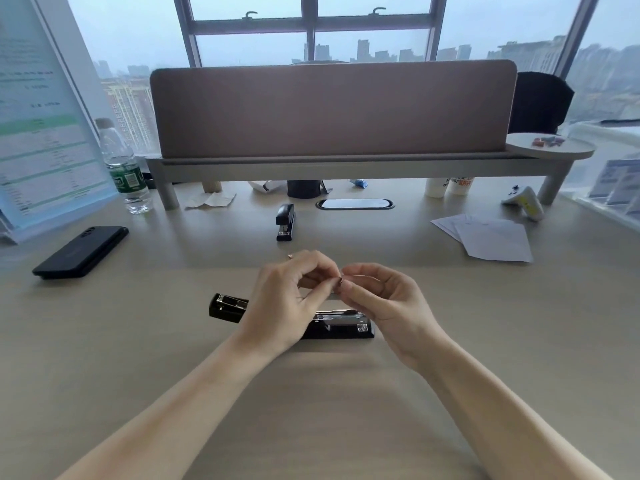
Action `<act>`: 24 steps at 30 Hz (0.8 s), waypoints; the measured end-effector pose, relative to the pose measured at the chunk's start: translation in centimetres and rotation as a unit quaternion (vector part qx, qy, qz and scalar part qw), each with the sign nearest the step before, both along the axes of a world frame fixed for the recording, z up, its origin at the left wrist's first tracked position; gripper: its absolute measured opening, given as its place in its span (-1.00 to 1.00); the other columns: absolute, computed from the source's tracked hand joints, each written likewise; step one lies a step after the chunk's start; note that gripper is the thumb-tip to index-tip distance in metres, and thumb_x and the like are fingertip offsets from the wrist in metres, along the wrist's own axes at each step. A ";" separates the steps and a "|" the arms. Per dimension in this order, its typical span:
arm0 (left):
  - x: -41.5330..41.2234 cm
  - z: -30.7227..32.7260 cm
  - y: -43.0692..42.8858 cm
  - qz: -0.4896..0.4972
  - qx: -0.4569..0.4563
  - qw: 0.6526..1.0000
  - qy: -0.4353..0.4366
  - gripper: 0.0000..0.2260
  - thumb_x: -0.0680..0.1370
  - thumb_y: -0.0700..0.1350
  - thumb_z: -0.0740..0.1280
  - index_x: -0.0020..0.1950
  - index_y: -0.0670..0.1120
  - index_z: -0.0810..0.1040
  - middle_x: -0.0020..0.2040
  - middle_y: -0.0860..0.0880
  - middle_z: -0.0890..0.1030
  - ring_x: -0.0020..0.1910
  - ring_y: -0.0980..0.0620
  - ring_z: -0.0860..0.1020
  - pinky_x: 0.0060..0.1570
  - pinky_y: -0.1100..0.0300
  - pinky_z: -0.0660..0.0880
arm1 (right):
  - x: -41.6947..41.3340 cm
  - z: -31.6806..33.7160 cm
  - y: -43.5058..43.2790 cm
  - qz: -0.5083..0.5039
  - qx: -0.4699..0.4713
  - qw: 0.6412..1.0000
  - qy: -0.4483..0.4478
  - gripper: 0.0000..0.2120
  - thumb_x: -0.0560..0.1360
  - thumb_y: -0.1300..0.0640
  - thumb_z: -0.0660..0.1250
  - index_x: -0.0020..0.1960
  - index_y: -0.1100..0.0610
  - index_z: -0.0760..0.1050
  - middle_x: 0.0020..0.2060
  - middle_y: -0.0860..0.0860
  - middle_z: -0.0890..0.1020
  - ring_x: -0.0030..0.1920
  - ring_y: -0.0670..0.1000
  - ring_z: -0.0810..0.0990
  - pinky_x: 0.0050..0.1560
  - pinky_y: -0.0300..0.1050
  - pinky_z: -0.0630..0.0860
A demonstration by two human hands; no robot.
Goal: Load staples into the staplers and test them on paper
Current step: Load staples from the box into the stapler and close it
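Observation:
A black stapler (pixel 341 325) lies opened flat on the desk below my hands, its metal staple channel facing up; my left wrist hides its middle. My left hand (pixel 291 299) and my right hand (pixel 381 299) meet above it, fingertips pinched together on a small strip of staples (pixel 335 289) that is mostly hidden by the fingers. A second black stapler (pixel 286 222) stands closed farther back at the desk's centre. White paper sheets (pixel 488 237) lie to the back right.
A black phone (pixel 81 251) lies at the left, a water bottle (pixel 124 168) and a standing document holder (pixel 45 133) behind it. A desk riser with a divider panel (pixel 332 109) spans the back, with cups (pixel 450 187) and small items beneath it.

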State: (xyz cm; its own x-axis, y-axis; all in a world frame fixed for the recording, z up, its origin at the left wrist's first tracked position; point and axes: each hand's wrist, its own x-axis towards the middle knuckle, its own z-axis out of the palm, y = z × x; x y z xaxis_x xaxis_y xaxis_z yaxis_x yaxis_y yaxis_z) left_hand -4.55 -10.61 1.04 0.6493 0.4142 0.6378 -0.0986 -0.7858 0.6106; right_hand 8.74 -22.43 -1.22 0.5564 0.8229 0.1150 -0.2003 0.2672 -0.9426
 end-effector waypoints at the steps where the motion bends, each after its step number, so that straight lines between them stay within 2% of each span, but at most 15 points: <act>1: 0.1 -0.1 0.0 0.001 -0.012 1.000 0.000 -0.88 0.54 -0.32 0.48 -0.09 -0.11 0.67 -0.20 0.04 0.70 -0.17 0.09 0.71 -0.06 0.17 0.66 | 0.2 0.1 0.0 -0.004 -0.001 1.000 -0.012 -0.84 0.49 0.32 0.49 0.06 0.21 0.65 -0.09 0.13 0.78 -0.06 0.07 0.76 0.06 -0.20 0.66; 7: 0.3 0.7 0.5 -0.070 -0.160 0.983 0.053 -0.93 0.56 -0.27 0.47 -0.02 -0.11 0.67 -0.11 -0.05 0.75 -0.07 -0.05 0.75 0.07 -0.08 0.68 | 0.9 0.7 -0.3 -0.047 -0.003 0.991 -0.123 -0.76 0.38 0.41 0.57 -0.04 0.17 0.64 -0.23 0.04 0.77 -0.20 -0.06 0.74 -0.04 -0.24 0.68; 12: 0.4 1.2 1.0 -0.097 -0.169 0.974 0.113 -0.93 0.49 -0.30 0.54 -0.04 -0.20 0.74 -0.09 -0.07 0.78 -0.05 -0.06 0.77 0.14 -0.06 0.67 | 1.4 0.2 -0.8 -0.052 -0.016 0.991 -0.122 -0.65 0.29 0.26 0.63 0.03 0.18 0.63 -0.21 0.09 0.79 -0.21 -0.01 0.77 -0.03 -0.18 0.70; 16: 0.3 0.9 1.3 -0.096 -0.167 0.970 0.144 -0.95 0.49 -0.31 0.54 -0.07 -0.21 0.73 -0.14 -0.08 0.78 -0.10 -0.07 0.77 0.06 0.05 0.69 | 1.8 -0.5 -0.9 -0.038 -0.020 0.991 -0.126 -0.70 0.34 0.42 0.59 -0.01 0.18 0.64 -0.24 0.08 0.79 -0.25 -0.03 0.76 -0.09 -0.21 0.69; 19: 0.3 0.8 1.2 -0.088 -0.161 0.970 0.158 -0.93 0.49 -0.33 0.54 -0.06 -0.23 0.71 -0.15 -0.08 0.78 -0.13 -0.04 0.77 0.00 0.16 0.68 | 2.1 -0.8 -0.9 -0.034 -0.016 0.989 -0.143 -0.70 0.33 0.41 0.61 -0.01 0.18 0.64 -0.22 0.11 0.79 -0.23 0.02 0.77 -0.05 -0.14 0.71; 22: 0.2 0.7 1.1 -0.072 -0.138 0.975 0.161 -0.91 0.48 -0.31 0.55 -0.07 -0.19 0.70 -0.16 -0.07 0.77 -0.15 -0.05 0.76 -0.03 0.11 0.70 | 2.2 -1.0 -0.8 -0.037 -0.005 0.987 -0.158 -0.73 0.37 0.35 0.61 0.02 0.22 0.65 -0.16 0.18 0.78 -0.17 0.08 0.76 0.00 -0.10 0.70; 24: 0.2 0.6 1.0 -0.060 -0.121 0.978 0.158 -0.90 0.47 -0.28 0.57 -0.09 -0.15 0.70 -0.16 -0.05 0.77 -0.16 -0.05 0.75 -0.02 0.08 0.70 | 2.6 -1.0 -0.8 -0.053 -0.006 0.982 -0.181 -0.78 0.42 0.29 0.60 0.03 0.21 0.66 -0.12 0.15 0.78 -0.10 0.06 0.76 0.05 -0.09 0.66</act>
State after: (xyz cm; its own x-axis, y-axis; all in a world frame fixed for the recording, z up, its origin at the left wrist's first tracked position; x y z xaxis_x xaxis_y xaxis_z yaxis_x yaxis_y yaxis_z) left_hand -4.38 -9.60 1.63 0.8512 0.4375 0.2900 0.0428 -0.6084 0.7925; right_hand 11.33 -23.28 -2.26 0.5634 0.7654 0.3109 0.1763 0.2562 -0.9504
